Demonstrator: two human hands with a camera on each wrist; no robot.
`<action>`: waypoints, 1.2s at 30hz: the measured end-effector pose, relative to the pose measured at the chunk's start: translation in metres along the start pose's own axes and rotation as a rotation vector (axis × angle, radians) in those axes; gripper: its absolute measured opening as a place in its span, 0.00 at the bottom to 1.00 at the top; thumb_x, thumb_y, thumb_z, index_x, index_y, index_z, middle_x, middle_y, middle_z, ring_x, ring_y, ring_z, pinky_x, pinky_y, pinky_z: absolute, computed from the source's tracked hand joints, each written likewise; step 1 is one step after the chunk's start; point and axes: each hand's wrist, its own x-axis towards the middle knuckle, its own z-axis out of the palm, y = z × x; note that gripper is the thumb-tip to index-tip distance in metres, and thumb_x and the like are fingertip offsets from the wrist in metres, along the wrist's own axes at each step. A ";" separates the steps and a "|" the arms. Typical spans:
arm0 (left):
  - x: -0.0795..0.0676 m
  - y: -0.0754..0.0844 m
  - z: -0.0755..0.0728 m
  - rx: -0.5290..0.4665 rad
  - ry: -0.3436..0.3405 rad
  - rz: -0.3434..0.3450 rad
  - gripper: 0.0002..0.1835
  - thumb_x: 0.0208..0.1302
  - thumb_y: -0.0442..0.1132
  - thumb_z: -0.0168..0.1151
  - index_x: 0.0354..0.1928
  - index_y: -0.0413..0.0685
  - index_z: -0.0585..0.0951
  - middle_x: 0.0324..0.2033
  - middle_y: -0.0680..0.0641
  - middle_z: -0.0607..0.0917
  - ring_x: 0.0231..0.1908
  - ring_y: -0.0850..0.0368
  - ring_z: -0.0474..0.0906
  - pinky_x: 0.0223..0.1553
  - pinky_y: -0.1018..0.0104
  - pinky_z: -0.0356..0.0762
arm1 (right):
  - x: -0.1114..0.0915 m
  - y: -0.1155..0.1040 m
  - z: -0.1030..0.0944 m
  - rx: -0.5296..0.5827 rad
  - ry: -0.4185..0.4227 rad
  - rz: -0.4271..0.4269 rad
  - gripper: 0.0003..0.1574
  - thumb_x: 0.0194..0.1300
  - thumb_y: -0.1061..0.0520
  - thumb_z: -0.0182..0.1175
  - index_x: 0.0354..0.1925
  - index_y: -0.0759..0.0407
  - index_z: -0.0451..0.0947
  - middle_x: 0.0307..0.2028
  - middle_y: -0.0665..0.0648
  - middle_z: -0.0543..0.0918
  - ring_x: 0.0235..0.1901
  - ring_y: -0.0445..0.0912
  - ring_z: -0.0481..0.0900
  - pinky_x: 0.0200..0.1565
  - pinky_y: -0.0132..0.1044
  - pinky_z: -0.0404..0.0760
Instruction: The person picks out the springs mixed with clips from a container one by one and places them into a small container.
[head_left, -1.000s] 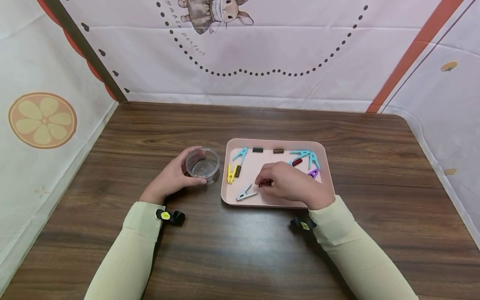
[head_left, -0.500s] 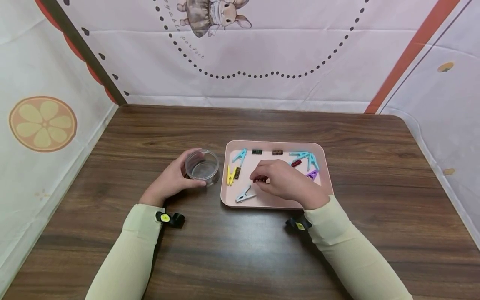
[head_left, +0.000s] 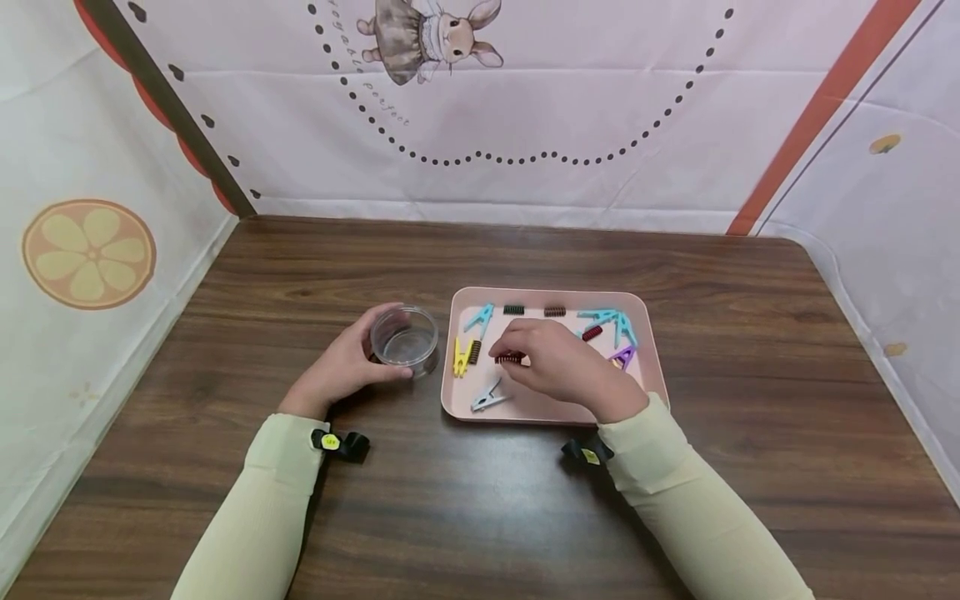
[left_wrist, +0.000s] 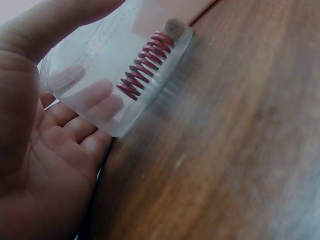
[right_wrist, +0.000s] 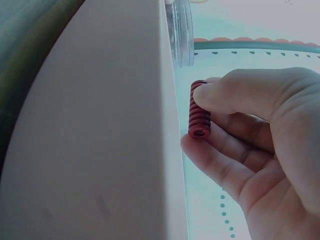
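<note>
My left hand (head_left: pixel 343 367) holds a clear round plastic container (head_left: pixel 405 335), thumb in front and fingers behind it. In the left wrist view a red coil spring (left_wrist: pixel 145 65) shows through the clear wall near the base. My right hand (head_left: pixel 557 360) is over the pink tray (head_left: pixel 453 398), pinching a dark red coil spring (right_wrist: pixel 199 112) between thumb and fingers. Beneath and around it in the tray lie a pale clothespin (head_left: pixel 489 400), a yellow clothespin (head_left: pixel 461 358) and a dark spring (head_left: pixel 475 352).
Along the tray's back are a blue clothespin (head_left: pixel 480 317), a green spring (head_left: pixel 513 309) and a brown spring (head_left: pixel 555 311). Blue clothespins (head_left: pixel 621 323), a red spring (head_left: pixel 592 333) and a purple clothespin (head_left: pixel 622 357) lie at its right. A printed cloth (head_left: pixel 562 108) stands behind the wooden table (head_left: pixel 480 508).
My right hand has shifted left across the tray with the dark red spring in its fingers. The left hand and container stay in place. The head view has tilted slightly up.
</note>
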 end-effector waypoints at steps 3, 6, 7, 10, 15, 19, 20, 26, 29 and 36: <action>-0.001 0.001 0.000 0.001 -0.003 0.001 0.50 0.45 0.43 0.80 0.70 0.61 0.61 0.66 0.49 0.72 0.65 0.51 0.68 0.67 0.47 0.62 | 0.002 -0.002 0.000 -0.004 0.016 -0.012 0.09 0.64 0.60 0.62 0.43 0.56 0.85 0.39 0.50 0.84 0.38 0.40 0.80 0.44 0.35 0.80; -0.002 0.001 0.000 -0.001 -0.003 0.002 0.50 0.45 0.44 0.80 0.70 0.61 0.61 0.66 0.50 0.72 0.65 0.52 0.68 0.67 0.47 0.62 | 0.003 -0.004 0.000 -0.011 0.027 -0.022 0.09 0.64 0.60 0.62 0.43 0.56 0.85 0.39 0.49 0.84 0.38 0.40 0.79 0.43 0.34 0.80; -0.002 0.001 0.000 0.001 -0.004 0.001 0.50 0.45 0.44 0.80 0.70 0.61 0.61 0.66 0.50 0.72 0.65 0.52 0.68 0.67 0.48 0.62 | 0.004 -0.004 0.000 -0.012 0.028 -0.026 0.09 0.64 0.60 0.62 0.42 0.56 0.85 0.39 0.49 0.84 0.38 0.40 0.79 0.43 0.34 0.80; -0.002 0.001 0.000 -0.004 -0.004 0.002 0.50 0.45 0.43 0.80 0.70 0.61 0.61 0.65 0.50 0.72 0.65 0.52 0.68 0.67 0.49 0.62 | 0.007 -0.006 0.000 -0.009 0.031 -0.042 0.09 0.65 0.60 0.61 0.42 0.56 0.85 0.40 0.49 0.83 0.37 0.40 0.79 0.43 0.34 0.79; -0.001 -0.001 0.001 -0.032 0.002 0.014 0.50 0.44 0.40 0.80 0.69 0.61 0.62 0.65 0.50 0.73 0.65 0.52 0.68 0.66 0.50 0.64 | 0.011 -0.008 0.000 0.002 0.049 -0.085 0.09 0.66 0.61 0.59 0.42 0.56 0.85 0.40 0.49 0.83 0.38 0.41 0.79 0.43 0.34 0.79; 0.000 -0.001 0.001 -0.032 0.007 0.017 0.49 0.44 0.39 0.80 0.68 0.61 0.63 0.64 0.50 0.73 0.64 0.53 0.69 0.65 0.51 0.64 | 0.014 -0.010 0.001 0.005 0.054 -0.097 0.09 0.66 0.61 0.59 0.42 0.56 0.85 0.40 0.50 0.83 0.38 0.40 0.79 0.43 0.33 0.79; 0.000 -0.001 0.001 -0.030 0.008 0.017 0.49 0.44 0.39 0.80 0.68 0.61 0.63 0.64 0.50 0.73 0.64 0.52 0.69 0.65 0.51 0.64 | 0.014 -0.011 0.002 0.004 0.059 -0.100 0.09 0.66 0.61 0.59 0.42 0.56 0.85 0.41 0.50 0.83 0.38 0.40 0.79 0.43 0.33 0.79; 0.001 -0.002 0.001 -0.035 0.009 0.020 0.49 0.44 0.39 0.80 0.68 0.61 0.63 0.64 0.50 0.73 0.64 0.52 0.69 0.65 0.50 0.65 | 0.018 -0.011 0.005 0.001 0.099 -0.119 0.10 0.65 0.61 0.59 0.43 0.56 0.85 0.41 0.49 0.83 0.40 0.39 0.79 0.44 0.32 0.78; 0.001 -0.002 0.001 -0.040 0.007 0.019 0.49 0.44 0.39 0.80 0.68 0.60 0.63 0.64 0.50 0.73 0.64 0.52 0.69 0.65 0.51 0.65 | 0.021 -0.012 0.006 0.000 0.115 -0.123 0.10 0.65 0.61 0.60 0.43 0.56 0.85 0.40 0.49 0.83 0.40 0.39 0.79 0.44 0.31 0.78; 0.000 0.000 0.002 -0.037 0.006 0.013 0.49 0.44 0.39 0.80 0.68 0.60 0.63 0.64 0.49 0.73 0.64 0.52 0.69 0.65 0.51 0.64 | 0.027 -0.014 0.009 -0.006 0.163 -0.143 0.09 0.64 0.61 0.63 0.43 0.56 0.85 0.39 0.49 0.84 0.38 0.39 0.80 0.43 0.32 0.79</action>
